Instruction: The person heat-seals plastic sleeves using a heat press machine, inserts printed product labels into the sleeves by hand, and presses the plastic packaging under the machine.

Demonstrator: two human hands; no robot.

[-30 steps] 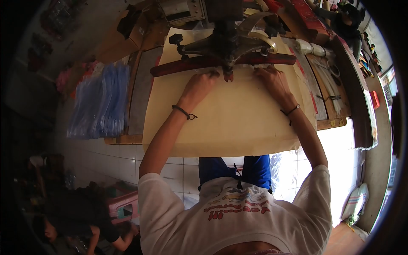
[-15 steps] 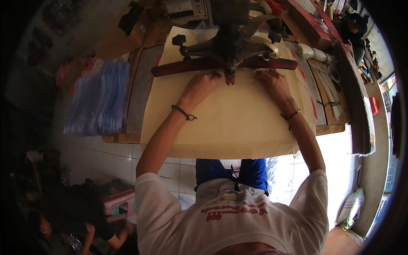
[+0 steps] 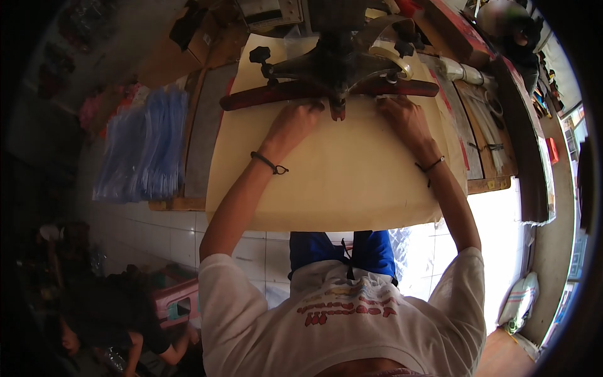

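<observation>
Left hand (image 3: 294, 125), right hand (image 3: 405, 119): fingers curled in, any hold impossible to tell, sheet (image 3: 339, 173) beneath them, bar (image 3: 264, 95) just beyond!

Hands (image 3: 296, 122) (image 3: 402, 116) near red bar (image 3: 273, 95), tan sheet (image 3: 339, 169)

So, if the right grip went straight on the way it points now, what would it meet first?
Probably the dark red bar just ahead of the right grip; depth is unclear, so it might pass underneath instead.
</observation>
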